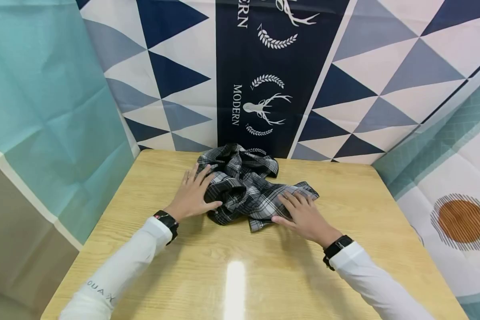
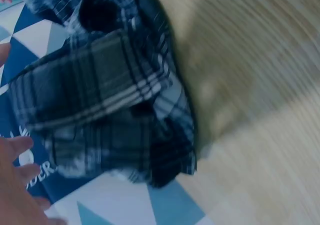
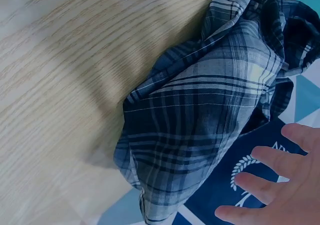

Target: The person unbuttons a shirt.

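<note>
A crumpled black, grey and white plaid shirt [image 1: 260, 189] lies bunched at the far middle of the table. My left hand [image 1: 193, 195] hovers at its left edge, fingers spread. Over the right end of the cloth is my right hand [image 1: 302, 215], its fingers fairly straight and apart. In the left wrist view a wide folded band of the shirt [image 2: 90, 85] shows, and the left fingers [image 2: 25, 172] sit apart from it. The right wrist view shows a stitched seam across the shirt [image 3: 200, 110], with the right fingers [image 3: 260, 187] beside it. Neither hand grips the cloth.
The light wooden table [image 1: 200, 271] runs up to a patterned curtain [image 1: 184, 84] with triangles and a dark deer-print strip. Teal fabric [image 1: 52, 89] hangs at the left, and another printed cloth [image 1: 432, 178] at the right. Each wrist wears a black band.
</note>
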### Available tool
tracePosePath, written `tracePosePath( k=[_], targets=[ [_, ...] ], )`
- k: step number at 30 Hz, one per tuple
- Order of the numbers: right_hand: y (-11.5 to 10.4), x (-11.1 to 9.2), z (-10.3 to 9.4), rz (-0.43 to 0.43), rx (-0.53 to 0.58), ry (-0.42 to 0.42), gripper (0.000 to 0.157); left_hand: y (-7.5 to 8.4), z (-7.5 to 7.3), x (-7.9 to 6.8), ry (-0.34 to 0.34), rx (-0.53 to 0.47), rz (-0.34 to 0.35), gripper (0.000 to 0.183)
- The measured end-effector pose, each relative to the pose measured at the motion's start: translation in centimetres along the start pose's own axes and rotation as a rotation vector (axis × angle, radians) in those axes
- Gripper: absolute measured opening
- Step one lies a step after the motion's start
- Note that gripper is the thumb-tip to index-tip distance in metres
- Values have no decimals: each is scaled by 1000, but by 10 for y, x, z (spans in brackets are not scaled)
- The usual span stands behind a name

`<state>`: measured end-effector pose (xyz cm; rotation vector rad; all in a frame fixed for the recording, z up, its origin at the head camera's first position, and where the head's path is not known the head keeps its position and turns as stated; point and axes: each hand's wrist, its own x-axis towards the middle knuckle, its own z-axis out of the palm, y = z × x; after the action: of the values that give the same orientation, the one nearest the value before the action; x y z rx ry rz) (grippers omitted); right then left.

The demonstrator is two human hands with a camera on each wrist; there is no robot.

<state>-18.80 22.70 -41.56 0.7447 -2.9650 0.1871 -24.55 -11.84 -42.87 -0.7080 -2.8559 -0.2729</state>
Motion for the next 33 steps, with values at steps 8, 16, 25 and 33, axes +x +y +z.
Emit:
tracePosePath(
  k=[8, 16, 25, 33],
  targets=[
    [-1, 3, 4, -10, 10, 3, 70, 8, 22, 13, 32, 78, -57, 83],
    [-4, 8, 8, 12, 38, -36, 71, 3, 30, 16, 45, 112, -91, 58],
    [-5, 11, 10, 32, 59, -57, 71, 3, 24, 18, 98, 47, -90, 41],
    [-7, 12, 7, 37, 67, -70, 72, 6, 7, 25, 145, -173, -125, 23]
  ],
)
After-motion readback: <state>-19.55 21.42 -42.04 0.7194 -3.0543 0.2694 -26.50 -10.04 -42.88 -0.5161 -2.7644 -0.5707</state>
